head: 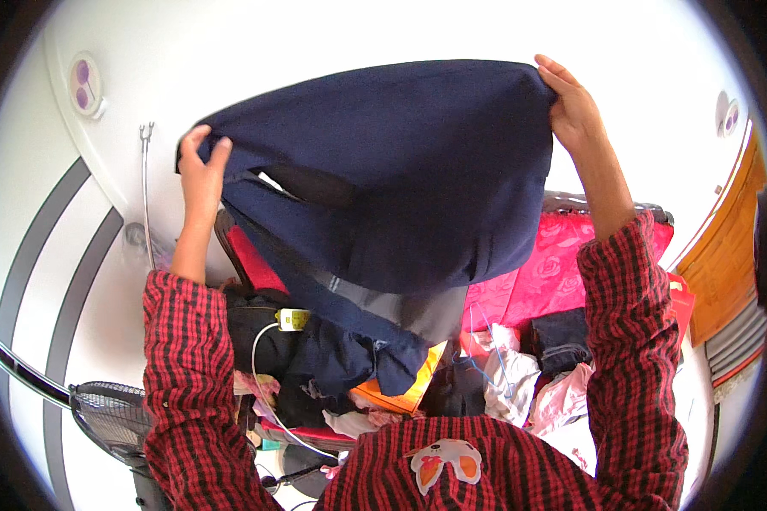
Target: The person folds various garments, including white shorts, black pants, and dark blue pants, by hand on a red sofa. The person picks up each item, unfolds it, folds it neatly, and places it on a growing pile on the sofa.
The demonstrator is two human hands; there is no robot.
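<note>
A large dark navy cloth garment (415, 153) hangs spread out between my raised hands. My left hand (206, 163) grips its upper left corner, thumb and fingers apart around a fold. At the upper right corner, my right hand (569, 105) pinches the edge of the cloth. Grey lining (422, 310) shows along the lower part, and a small gap opens in the fabric near my left hand. The lower end hangs over a heap of clothes, where it is hard to tell from other dark clothing (326, 354).
A red rose-patterned cover (559, 255) lies behind the heap. A white power strip (293, 319) with a cable rests on dark clothes. Crumpled pale clothes (511, 383) and a blue wire hanger (495, 358) lie to the right. A black fan (112, 418) stands at left.
</note>
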